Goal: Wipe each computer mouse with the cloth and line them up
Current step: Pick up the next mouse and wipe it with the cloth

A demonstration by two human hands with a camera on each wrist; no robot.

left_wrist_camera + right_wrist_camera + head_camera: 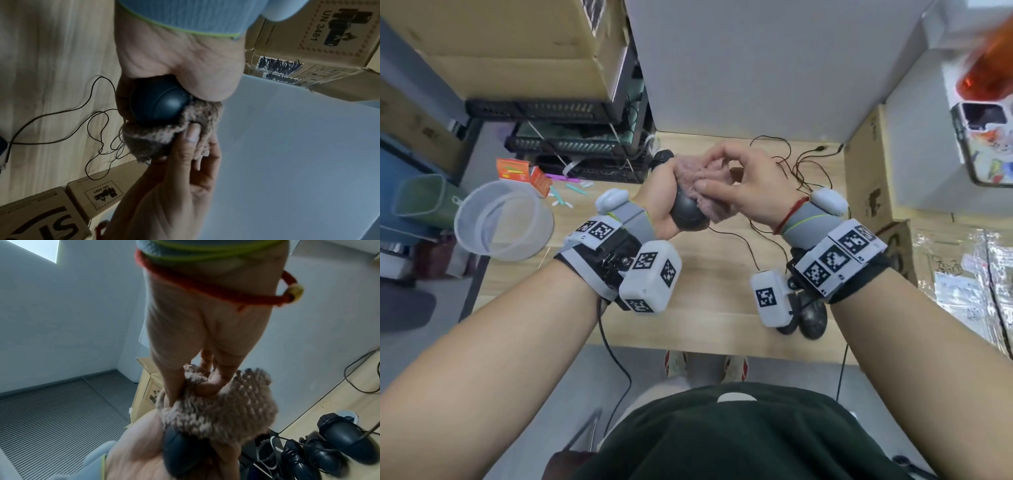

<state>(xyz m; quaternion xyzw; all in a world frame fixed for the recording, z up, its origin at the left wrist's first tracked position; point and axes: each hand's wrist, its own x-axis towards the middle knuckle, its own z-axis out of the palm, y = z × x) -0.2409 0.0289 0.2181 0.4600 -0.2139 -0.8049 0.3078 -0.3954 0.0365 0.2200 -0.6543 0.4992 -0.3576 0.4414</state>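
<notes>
My left hand (pixel 661 202) grips a dark grey mouse (pixel 686 213) above the wooden table (pixel 709 308). My right hand (pixel 722 176) pinches a fuzzy pinkish-brown cloth (pixel 697 178) and presses it over the front of that mouse. In the left wrist view the cloth (pixel 162 138) wraps the lower side of the mouse (pixel 158 104), with the right thumb on it. The right wrist view shows the cloth (pixel 216 410) covering the mouse (pixel 180 451). Two more dark mice (pixel 812 318) lie near the table's front right, partly hidden by my right wrist. Another mouse (pixel 662 157) sits at the back left.
Thin black cables (pixel 798 171) tangle across the back right of the table. Cardboard boxes (pixel 868 185) stand along its right side. A translucent bucket (pixel 503 222) and black crates (pixel 571 147) are on the left. A grey wall panel (pixel 756 68) closes the back.
</notes>
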